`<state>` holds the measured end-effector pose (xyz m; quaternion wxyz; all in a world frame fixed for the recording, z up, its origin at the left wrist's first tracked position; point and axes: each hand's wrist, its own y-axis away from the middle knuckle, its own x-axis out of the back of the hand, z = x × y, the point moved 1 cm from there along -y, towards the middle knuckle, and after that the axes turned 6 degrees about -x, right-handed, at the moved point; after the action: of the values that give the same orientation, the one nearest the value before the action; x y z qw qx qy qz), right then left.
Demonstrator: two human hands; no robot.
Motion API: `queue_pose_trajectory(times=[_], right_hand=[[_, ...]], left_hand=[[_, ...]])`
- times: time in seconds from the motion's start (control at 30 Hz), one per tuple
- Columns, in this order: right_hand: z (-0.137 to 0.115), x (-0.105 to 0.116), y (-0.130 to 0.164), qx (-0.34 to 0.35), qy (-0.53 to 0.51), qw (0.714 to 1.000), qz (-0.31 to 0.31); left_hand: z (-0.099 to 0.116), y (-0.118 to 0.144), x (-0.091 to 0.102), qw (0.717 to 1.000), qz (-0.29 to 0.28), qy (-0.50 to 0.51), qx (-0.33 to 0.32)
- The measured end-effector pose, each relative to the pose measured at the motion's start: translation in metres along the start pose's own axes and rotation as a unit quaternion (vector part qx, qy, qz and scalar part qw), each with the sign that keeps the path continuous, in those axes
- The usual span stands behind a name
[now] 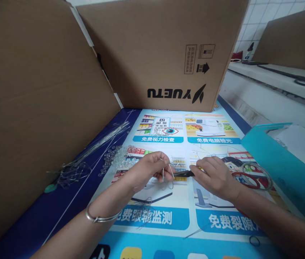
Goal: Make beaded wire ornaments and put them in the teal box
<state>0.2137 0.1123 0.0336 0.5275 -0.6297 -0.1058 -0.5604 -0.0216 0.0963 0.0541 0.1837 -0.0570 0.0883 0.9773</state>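
Note:
My left hand (156,165), near the middle of the printed mat, is closed with its fingertips pinching a thin silvery wire (171,171); two ends of wire stick out downward. A pair of dark-handled pliers (184,173) is gripped in my right hand (214,178). The pliers' jaws point left toward the fingers of my left hand. Whether the jaw tips are closed on the wire I cannot tell, as the fingers partly hide them. Left of my left hand lies a pile of clear beads (116,156). Below the hands, a small heap of bent wires (147,208) rests on the mat.
A bundle of straight wires (106,136) and a wire tangle (75,174) lie at the left. Coiled rings (257,176) sit beside my right forearm. A teal box (287,158) stands at the right. Tall cardboard panels (155,54) close off the back and left.

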Motion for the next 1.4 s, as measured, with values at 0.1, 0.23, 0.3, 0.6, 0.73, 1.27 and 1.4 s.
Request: queue_pose_trajectory(times=[0.1, 0.23, 0.3, 0.6, 0.73, 1.27, 1.4], right_hand=[[-0.0005, 0.0014, 0.0005, 0.006, 0.013, 1.000, 0.001], [-0.0016, 0.0034, 0.0021, 0.024, 0.026, 0.999, 0.000], [-0.0022, 0.0039, 0.0023, 0.032, 0.031, 0.999, 0.005], [-0.0027, 0.0042, 0.0004, 0.040, 0.038, 0.998, 0.009], [-0.0029, 0.0056, -0.0004, 0.049, 0.042, 0.998, 0.022], [-0.0037, 0.0086, -0.0026, 0.064, 0.041, 0.996, 0.044], [-0.0042, 0.0076, -0.0029, 0.064, 0.041, 0.996, 0.042]], left_hand=[[-0.0020, -0.0004, 0.0013, 1.000, 0.001, 0.016, 0.004], [-0.0042, -0.0006, 0.0019, 1.000, -0.008, 0.020, 0.004], [-0.0046, -0.0005, 0.0016, 1.000, -0.008, 0.022, 0.008], [-0.0055, 0.0000, 0.0022, 0.999, -0.021, 0.038, 0.023], [-0.0059, 0.0002, 0.0016, 0.998, -0.023, 0.046, 0.030], [-0.0022, 0.0026, -0.0017, 0.998, -0.025, 0.051, 0.034], [-0.0008, 0.0036, -0.0025, 0.999, -0.017, 0.038, 0.024]])
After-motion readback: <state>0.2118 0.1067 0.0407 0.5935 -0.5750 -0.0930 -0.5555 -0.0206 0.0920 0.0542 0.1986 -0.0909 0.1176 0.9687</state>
